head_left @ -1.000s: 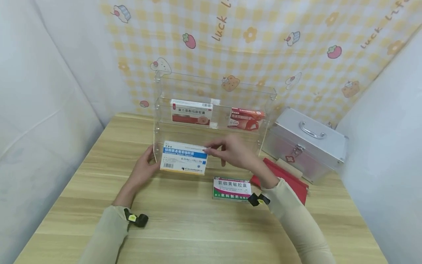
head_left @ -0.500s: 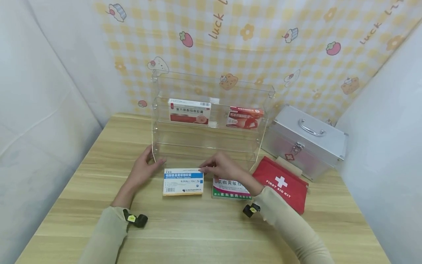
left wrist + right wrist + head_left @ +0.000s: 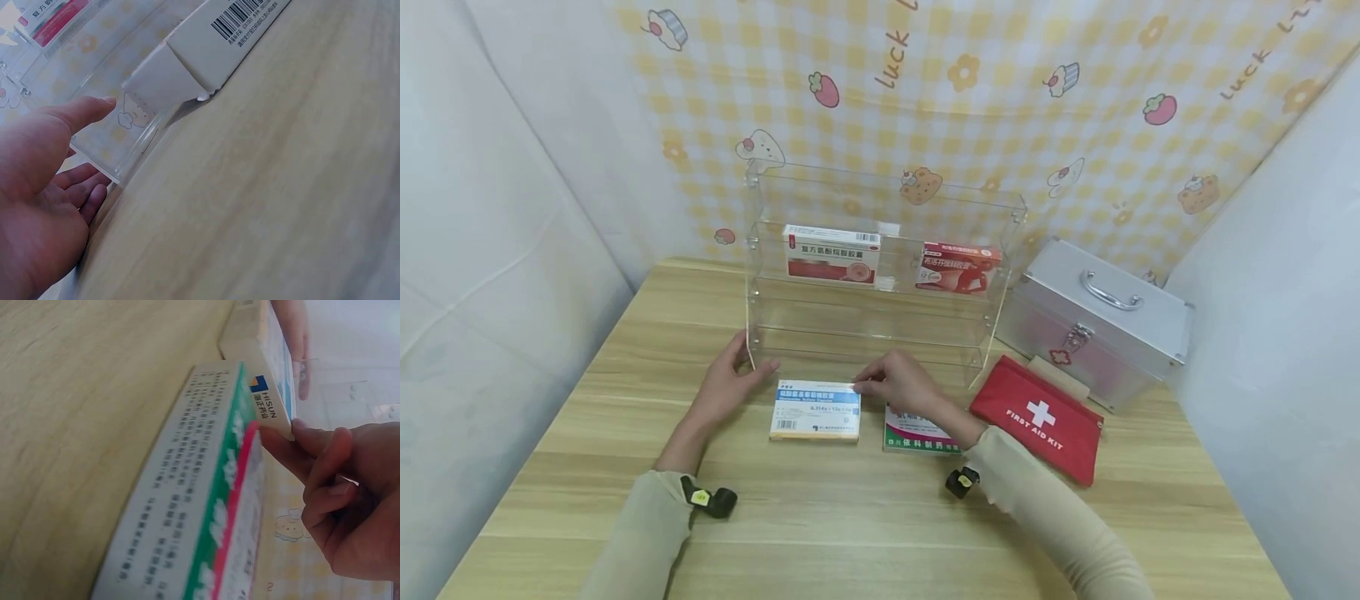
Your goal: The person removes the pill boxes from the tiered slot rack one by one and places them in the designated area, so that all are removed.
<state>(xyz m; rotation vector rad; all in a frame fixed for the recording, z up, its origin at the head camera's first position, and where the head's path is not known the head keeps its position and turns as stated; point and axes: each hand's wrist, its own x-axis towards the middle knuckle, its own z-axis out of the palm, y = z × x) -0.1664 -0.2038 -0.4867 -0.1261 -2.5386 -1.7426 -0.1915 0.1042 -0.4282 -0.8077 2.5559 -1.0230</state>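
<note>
Right hand [image 3: 898, 385] has the far right corner of the blue box [image 3: 815, 412] pinched between thumb and index finger, with the other fingers bent in toward the palm. The box is on the table [image 3: 820, 517], just on the near side of the clear rack [image 3: 865, 340], print up. Can't really tell if that far edge is touching the wood or slightly raised.

Left hand [image 3: 727, 382] is at the rack's near left corner: thumb sticking out straight, spread away from the fingers, which are outside the side panel. Thumb points at the box but is apart from it. Can't tell how firmly those fingers press the panel, if at all.

Green box [image 3: 922, 442] lies just right of the blue one, partly covered by the right wrist. Up on the rack there's a white box [image 3: 832, 257] on the left and a red box [image 3: 958, 271] on the right, same shelf. Far right is a metal case [image 3: 1090, 325], with a red pouch [image 3: 1037, 421] on its near side.
</note>
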